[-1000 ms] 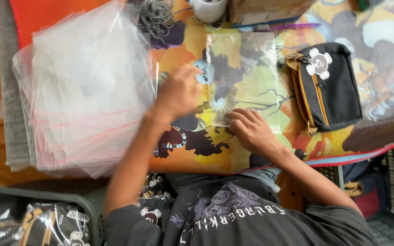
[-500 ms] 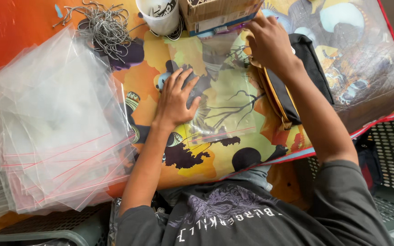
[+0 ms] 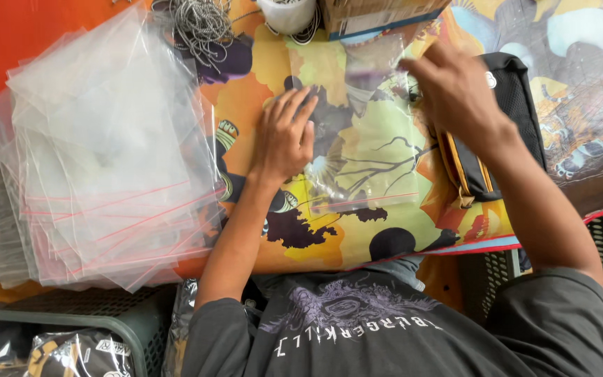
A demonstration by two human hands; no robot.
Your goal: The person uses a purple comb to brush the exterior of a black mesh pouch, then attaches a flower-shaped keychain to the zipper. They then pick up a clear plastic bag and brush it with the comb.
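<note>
At the far left we see a green crate (image 3: 134, 322) below the bench edge, with dark packed goods (image 3: 71, 352) in it. Above it a thick stack of clear zip bags (image 3: 106, 153) lies on the bench (image 3: 50, 28), each one empty, red seal strips showing. Our left hand (image 3: 284, 136) rests flat, fingers spread, on the left edge of a single clear bag (image 3: 364, 146) spread on the printed mat (image 3: 329, 244); that bag looks empty. At the top stand a white cup (image 3: 287, 14) and a cardboard box (image 3: 378, 14); we cannot tell what they hold. Our right hand (image 3: 455, 94) hovers half-curled over a black pouch (image 3: 497, 132) just right of the bag; whether it grips the pouch we cannot tell.
</note>
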